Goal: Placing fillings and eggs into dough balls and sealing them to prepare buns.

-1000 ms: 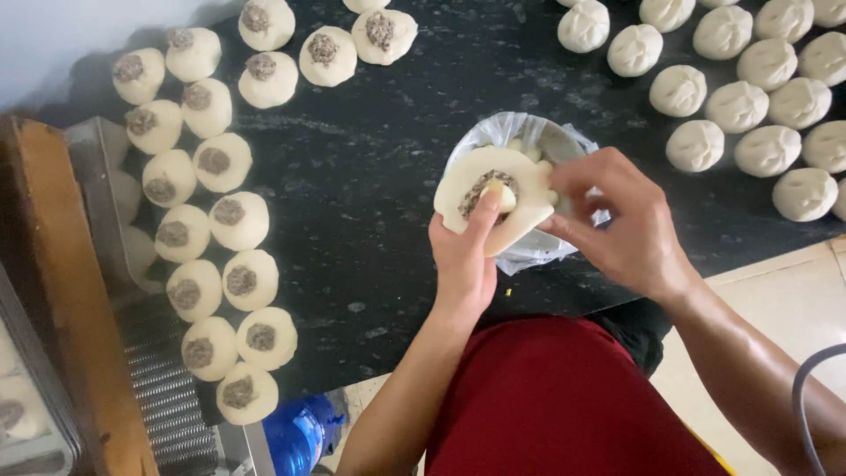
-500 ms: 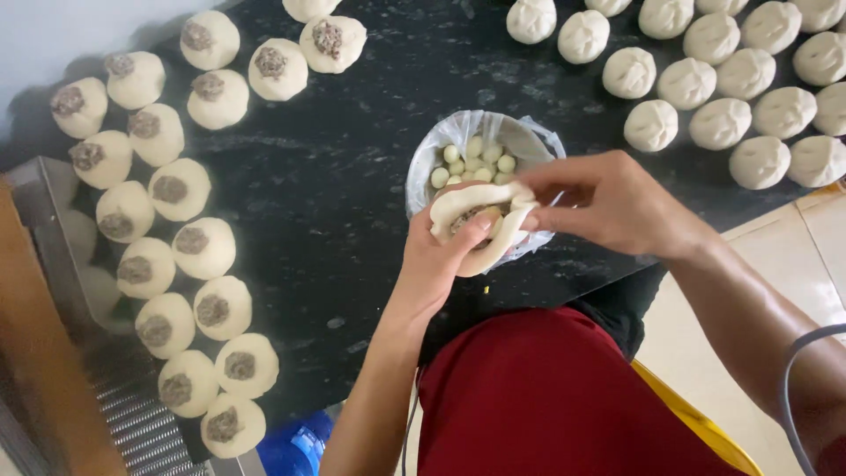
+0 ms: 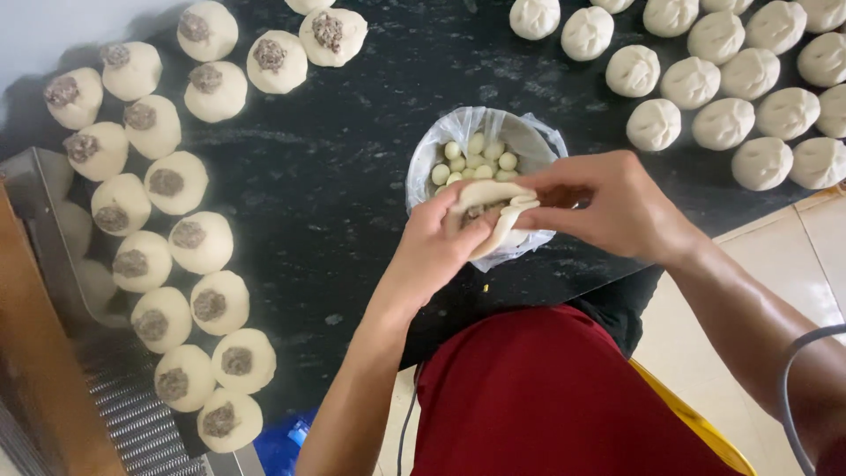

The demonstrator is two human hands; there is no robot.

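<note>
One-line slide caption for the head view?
Both hands, left hand and right hand, pinch a dough wrapper closed above a plastic-lined bowl of small pale balls on a dark counter.

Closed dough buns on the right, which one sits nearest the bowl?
The closed bun at the lower left end of the group, just right of the plastic-lined bowl; the other closed buns all lie farther up or right.

A dark, speckled stone countertop (image 3: 335, 203) dusted with flour fills most of the view. Left of it stand a ridged metal tray (image 3: 123, 414) and a brown wooden edge (image 3: 35, 353). Right of it lies pale tiled floor (image 3: 793, 256), evenly lit.
</note>
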